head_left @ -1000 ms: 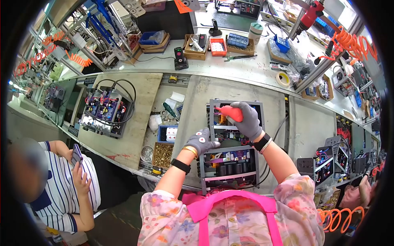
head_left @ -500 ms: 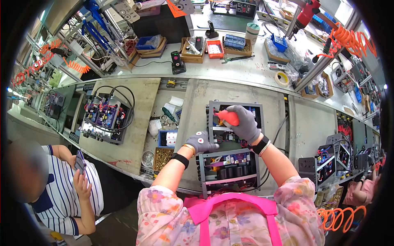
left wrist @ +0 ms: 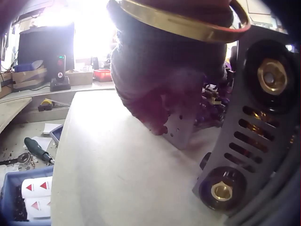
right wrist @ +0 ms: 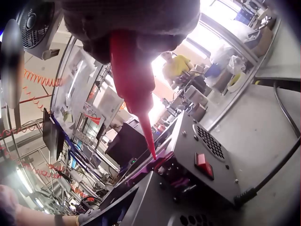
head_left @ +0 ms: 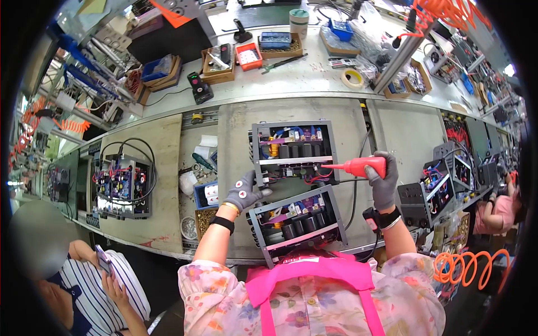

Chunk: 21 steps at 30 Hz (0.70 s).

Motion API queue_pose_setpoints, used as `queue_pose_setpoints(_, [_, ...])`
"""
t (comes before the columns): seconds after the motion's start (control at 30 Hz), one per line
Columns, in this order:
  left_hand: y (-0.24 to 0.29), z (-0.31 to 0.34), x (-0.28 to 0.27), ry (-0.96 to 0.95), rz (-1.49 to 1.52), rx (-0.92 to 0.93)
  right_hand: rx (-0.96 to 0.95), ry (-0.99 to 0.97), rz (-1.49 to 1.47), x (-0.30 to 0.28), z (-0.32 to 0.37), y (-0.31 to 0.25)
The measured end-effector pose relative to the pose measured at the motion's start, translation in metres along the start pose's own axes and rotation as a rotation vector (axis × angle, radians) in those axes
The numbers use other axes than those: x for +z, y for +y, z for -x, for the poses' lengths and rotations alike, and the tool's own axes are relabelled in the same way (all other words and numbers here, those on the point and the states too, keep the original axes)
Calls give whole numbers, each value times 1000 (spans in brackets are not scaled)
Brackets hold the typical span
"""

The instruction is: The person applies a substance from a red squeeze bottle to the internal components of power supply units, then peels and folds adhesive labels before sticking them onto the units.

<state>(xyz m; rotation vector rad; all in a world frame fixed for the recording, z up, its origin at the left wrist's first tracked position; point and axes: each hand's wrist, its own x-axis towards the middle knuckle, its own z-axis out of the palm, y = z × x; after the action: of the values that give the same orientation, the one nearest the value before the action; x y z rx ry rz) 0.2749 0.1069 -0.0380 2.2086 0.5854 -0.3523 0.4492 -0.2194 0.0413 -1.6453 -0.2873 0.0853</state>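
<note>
Right hand (head_left: 384, 180) in a grey glove, fingers closed round a red squeeze bottle (head_left: 358, 166), held level off the right side of the grey board (head_left: 235, 140). Nozzle turned left, tip at the near right corner of the far chassis (head_left: 294, 148). From the right wrist, right hand (right wrist: 131, 21) at the top, red squeeze bottle (right wrist: 134, 80) narrowing downward, tip just above purple parts at the top edge of the far chassis (right wrist: 188, 141); touching or not, cannot tell. Red rocker switch (right wrist: 204, 165) on that end panel, black cable (right wrist: 277, 165) out of its lower corner and across the board.

Left hand (head_left: 245, 192), gloved too, fingers spread and fairly straight, laid on the near left corner of the far chassis, nothing gripped. From the left wrist, left hand (left wrist: 160, 80) with fingertips against a bare metal corner of the far chassis (left wrist: 181, 134), grey board (left wrist: 117, 165) beneath.

Near chassis (head_left: 297, 221) at the board's near edge, lid off, turned slightly askew, just in front of the far one. Slotted end panel of the near chassis (left wrist: 254, 127) close by the wrist, with two brass terminals (left wrist: 222, 190).

Off the board's left edge: blue bin (head_left: 206, 193) of white labelled pieces, tray of brass screws (head_left: 203, 217) nearer the body, green-handled screwdriver (head_left: 202, 162) farther back
</note>
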Motion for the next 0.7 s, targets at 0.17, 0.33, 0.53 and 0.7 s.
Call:
queue_pose_setpoints(0.17, [-10, -3, 2, -24, -16, 15, -90, 8, 11, 0, 10, 25])
queue_pose_setpoints(0.33, [-7, -4, -1, -55, 4, -2, -152, -14, 20, 9, 8, 21])
queue_pose_setpoints(0.53, [-12, -5, 2, -39, 30, 2, -169, -15, 44, 10, 7, 26])
queue_pose_setpoints(0.7, [3, 1, -8, -64, 17, -7, -166, 2, 48, 10, 8, 30])
